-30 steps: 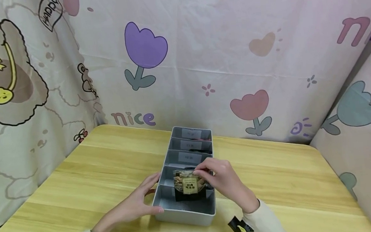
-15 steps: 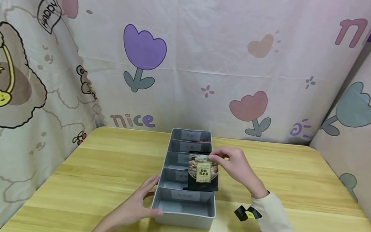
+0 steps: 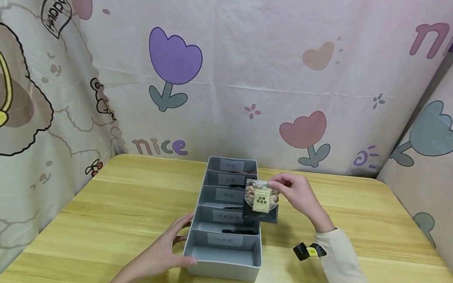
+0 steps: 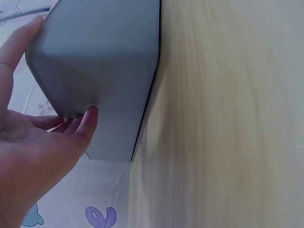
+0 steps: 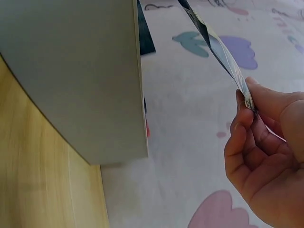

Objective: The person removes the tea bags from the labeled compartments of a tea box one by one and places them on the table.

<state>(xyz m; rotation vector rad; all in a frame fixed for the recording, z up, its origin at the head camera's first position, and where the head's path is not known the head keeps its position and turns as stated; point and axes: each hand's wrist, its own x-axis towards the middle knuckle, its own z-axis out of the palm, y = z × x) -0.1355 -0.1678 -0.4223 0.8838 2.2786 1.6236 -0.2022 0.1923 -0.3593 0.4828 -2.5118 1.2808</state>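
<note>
A black tea sachet point(image 3: 261, 200) with a printed picture and pale label hangs over the right rim of a long grey divided box point(image 3: 224, 269). My right hand point(image 3: 298, 195) pinches its top right corner between thumb and fingers. In the right wrist view the sachet point(image 5: 227, 59) shows nearly edge-on. My left hand point(image 3: 161, 255) holds the box at its near left corner. There the left wrist view has the thumb on the rim and the fingers point(image 4: 89, 124) against the side wall. Each compartment carries a paper label; the front label point(image 3: 224, 239) is fully exposed.
Dark packet edges point(image 3: 238, 232) show in several compartments, and something red point(image 3: 247, 172) lies in the farthest one. The box stands on a wooden table point(image 3: 136, 200). Patterned cloth point(image 3: 236, 62) hangs behind and at both sides.
The right hand has lifted the tea sachet out of the front compartment and carried it right and away, past the right rim. The left hand stays at the box corner.
</note>
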